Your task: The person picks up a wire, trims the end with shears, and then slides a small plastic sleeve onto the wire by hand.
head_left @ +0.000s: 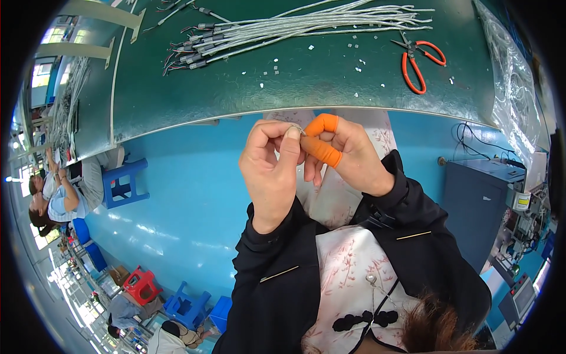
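My left hand (271,171) and my right hand (351,156) meet just below the near edge of the green table (306,88). Between their fingertips they pinch a small silvery piece (300,130); it is too small to tell what it is. My left thumb and forefinger close on it from the left. Orange rubber finger covers (323,138) sit on two fingers of my right hand, which touch the piece from the right. Black sleeves cover both forearms.
A bundle of grey wires (295,26) with dark ends lies across the table's far side. Orange-handled scissors (420,62) lie to the right, with small white scraps (276,69) scattered nearby. A clear plastic bag (513,88) hangs at the right edge. A blue stool (125,184) and seated people (56,197) are at the left.
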Motion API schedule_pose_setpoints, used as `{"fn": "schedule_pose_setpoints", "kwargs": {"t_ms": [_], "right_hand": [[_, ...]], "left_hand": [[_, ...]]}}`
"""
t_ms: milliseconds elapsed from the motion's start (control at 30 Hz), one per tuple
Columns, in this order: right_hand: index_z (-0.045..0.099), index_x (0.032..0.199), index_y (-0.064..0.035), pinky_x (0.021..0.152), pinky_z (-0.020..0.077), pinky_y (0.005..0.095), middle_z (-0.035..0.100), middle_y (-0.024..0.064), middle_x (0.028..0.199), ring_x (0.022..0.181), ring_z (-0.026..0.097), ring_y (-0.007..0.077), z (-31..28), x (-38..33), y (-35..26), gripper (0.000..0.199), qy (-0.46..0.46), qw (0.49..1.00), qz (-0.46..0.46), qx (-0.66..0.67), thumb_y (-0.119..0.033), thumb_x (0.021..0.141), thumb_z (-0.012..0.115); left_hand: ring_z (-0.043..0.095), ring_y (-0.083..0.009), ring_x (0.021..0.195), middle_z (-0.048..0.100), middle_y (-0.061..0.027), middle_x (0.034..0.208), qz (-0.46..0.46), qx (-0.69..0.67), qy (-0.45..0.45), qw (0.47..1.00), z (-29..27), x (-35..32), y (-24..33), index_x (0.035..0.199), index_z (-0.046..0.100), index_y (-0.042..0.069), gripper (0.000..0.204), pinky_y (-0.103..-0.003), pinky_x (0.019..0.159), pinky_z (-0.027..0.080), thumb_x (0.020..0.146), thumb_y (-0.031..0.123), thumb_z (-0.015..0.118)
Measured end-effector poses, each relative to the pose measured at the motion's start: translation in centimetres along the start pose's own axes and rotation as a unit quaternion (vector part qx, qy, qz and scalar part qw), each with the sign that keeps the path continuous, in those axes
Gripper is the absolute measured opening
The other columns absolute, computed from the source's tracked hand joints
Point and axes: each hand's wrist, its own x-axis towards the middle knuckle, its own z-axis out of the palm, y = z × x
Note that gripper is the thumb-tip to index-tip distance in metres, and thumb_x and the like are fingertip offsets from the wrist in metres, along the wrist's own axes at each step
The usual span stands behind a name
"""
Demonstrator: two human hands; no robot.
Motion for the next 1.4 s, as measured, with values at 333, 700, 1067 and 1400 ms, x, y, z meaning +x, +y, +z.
{"fn": "schedule_pose_setpoints", "kwargs": {"t_ms": [333, 700, 1067, 1400], "right_hand": [[0.053, 0.095, 0.0027, 0.055, 0.0495, 0.0247, 0.061, 0.0069, 0.074, 0.063, 0.061, 0.0116, 1.0, -0.2, 1.0, 0.010, 0.082, 0.993, -0.081, 0.014, -0.007, 0.095, 0.052], [0.054, 0.096, 0.0026, 0.056, 0.0494, 0.0242, 0.062, 0.0067, 0.074, 0.061, 0.060, 0.0115, 0.2, 0.1, 1.1, 0.011, 0.118, 0.989, -0.082, 0.025, -0.009, 0.095, 0.052], [0.055, 0.095, 0.0036, 0.046, 0.0445, 0.0229, 0.060, 0.0078, 0.071, 0.053, 0.058, 0.0125, -0.3, 0.2, -0.6, 0.016, 0.058, 0.997, -0.033, 0.049, -0.012, 0.095, 0.051], [0.060, 0.089, 0.0017, 0.047, 0.0320, 0.0182, 0.055, 0.0008, 0.067, 0.050, 0.043, 0.0047, -2.0, 0.0, -0.8, 0.022, 0.054, 0.998, 0.015, -0.008, -0.018, 0.094, 0.053]], "left_hand": [[0.045, -0.0073, 0.068, 0.051, -0.0009, 0.088, -0.092, -0.083, 0.048, 0.991, 1.8, -0.5, 0.1, 0.092, 0.055, -0.001, 0.006, -0.023, 0.061, 0.041, 0.092, 0.005, 0.055], [0.045, -0.0135, 0.075, 0.053, -0.0041, 0.087, -0.009, 0.093, 0.072, 0.993, 2.0, 0.1, -0.5, 0.089, 0.056, 0.001, 0.006, -0.028, 0.069, 0.039, 0.087, 0.006, 0.059], [0.046, -0.0109, 0.075, 0.055, -0.0034, 0.089, 0.126, 0.187, 0.042, 0.973, 1.7, 0.2, -0.1, 0.090, 0.059, 0.001, 0.006, -0.025, 0.070, 0.040, 0.086, 0.004, 0.060], [0.054, -0.0133, 0.081, 0.059, -0.0059, 0.092, 0.128, 0.137, -0.040, 0.981, -0.3, 2.3, 0.2, 0.098, 0.063, -0.001, 0.017, -0.024, 0.074, 0.044, 0.081, -0.003, 0.065]]}}
